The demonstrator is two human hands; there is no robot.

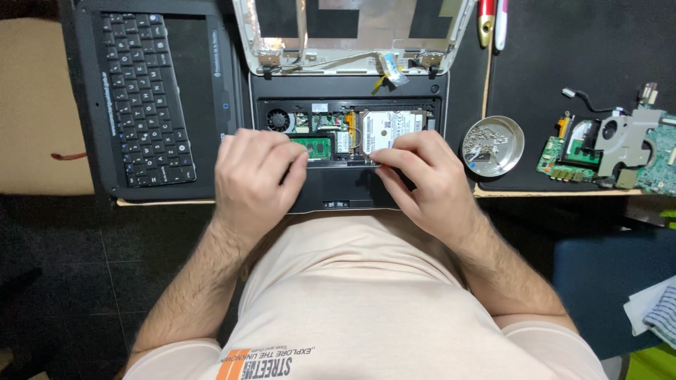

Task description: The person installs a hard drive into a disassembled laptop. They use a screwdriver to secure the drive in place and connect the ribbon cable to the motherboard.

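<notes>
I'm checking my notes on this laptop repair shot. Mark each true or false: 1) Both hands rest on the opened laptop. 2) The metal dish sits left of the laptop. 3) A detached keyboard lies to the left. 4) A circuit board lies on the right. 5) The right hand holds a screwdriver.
1) True: the left hand and right hand rest on the opened laptop.
2) False: the metal dish sits to its right.
3) True: the keyboard lies left.
4) True: the circuit board lies right.
5) False: no screwdriver shows in it.
</notes>
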